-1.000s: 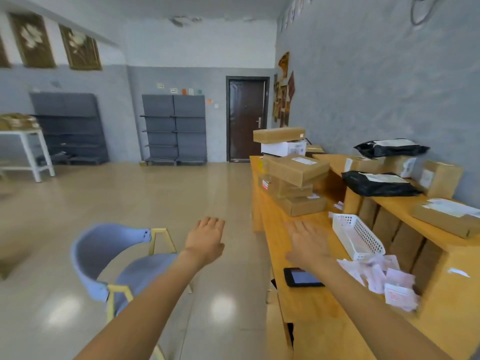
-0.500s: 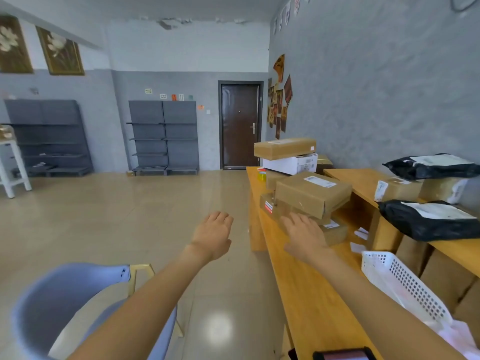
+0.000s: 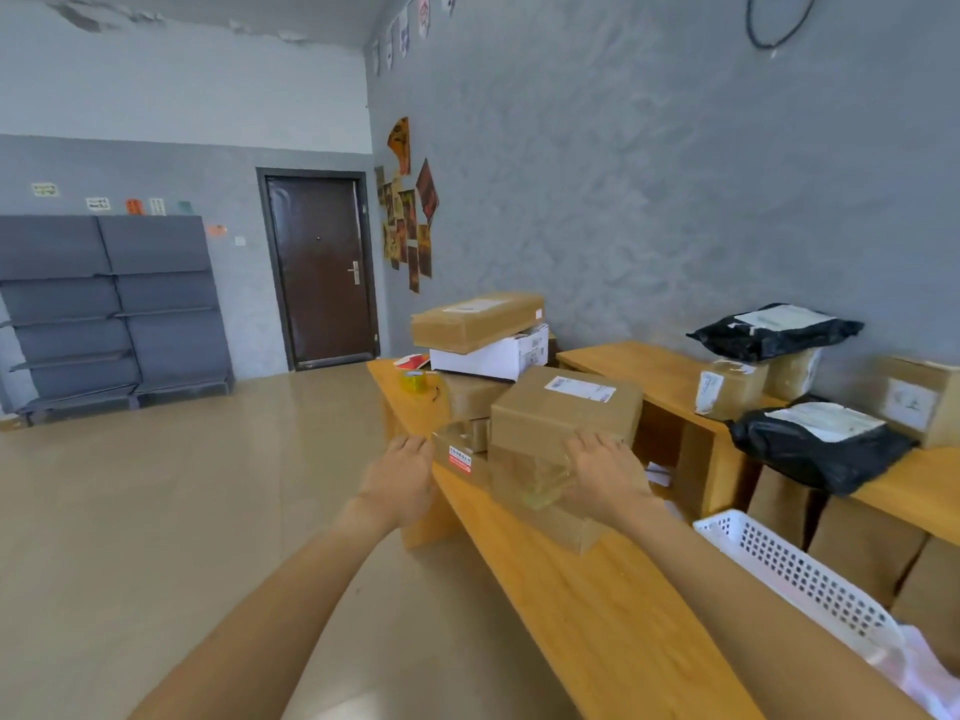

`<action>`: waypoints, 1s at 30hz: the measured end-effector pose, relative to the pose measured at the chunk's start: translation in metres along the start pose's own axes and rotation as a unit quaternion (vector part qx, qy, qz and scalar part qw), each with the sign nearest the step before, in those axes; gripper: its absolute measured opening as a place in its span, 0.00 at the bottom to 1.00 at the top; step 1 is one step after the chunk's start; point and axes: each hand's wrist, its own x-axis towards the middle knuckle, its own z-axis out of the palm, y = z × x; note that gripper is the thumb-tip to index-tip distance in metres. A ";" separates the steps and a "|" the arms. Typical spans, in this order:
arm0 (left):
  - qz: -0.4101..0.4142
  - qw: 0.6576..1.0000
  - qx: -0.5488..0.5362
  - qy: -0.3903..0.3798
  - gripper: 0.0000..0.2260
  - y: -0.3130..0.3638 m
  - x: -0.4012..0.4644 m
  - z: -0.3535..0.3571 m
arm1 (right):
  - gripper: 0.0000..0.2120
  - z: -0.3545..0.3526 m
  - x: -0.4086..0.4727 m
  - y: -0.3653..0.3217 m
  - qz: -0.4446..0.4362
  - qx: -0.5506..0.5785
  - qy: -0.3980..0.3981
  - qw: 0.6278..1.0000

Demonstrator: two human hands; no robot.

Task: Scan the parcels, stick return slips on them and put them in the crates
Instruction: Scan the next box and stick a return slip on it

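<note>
This is a parcel sorting or pickup room. A long wooden counter (image 3: 597,605) runs along the grey wall, and on it cardboard parcels (image 3: 563,407) with shipping labels are stacked. Beside the counter, a raised shelf carries black mailer bags (image 3: 810,449). Beyond the counter's far end stand empty grey racks (image 3: 114,309) and a dark door (image 3: 322,267).

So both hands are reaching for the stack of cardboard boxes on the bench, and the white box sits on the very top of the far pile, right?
Not quite. In the head view both hands, left and right, do reach for the cardboard boxes on the bench, but the white box is not on top: a brown box lies on it.
</note>
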 end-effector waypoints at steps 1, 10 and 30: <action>0.007 1.000 -0.007 0.005 0.23 -0.005 0.013 0.003 | 0.25 0.003 0.005 0.000 0.015 0.000 0.003 1.000; 0.084 0.993 -0.078 -0.021 0.21 -0.006 0.105 0.046 | 0.29 0.021 0.044 0.034 0.160 0.095 -0.010 0.983; -0.137 0.838 -0.506 -0.152 0.21 0.031 0.318 0.102 | 0.42 0.101 0.181 0.131 0.420 0.621 0.029 0.661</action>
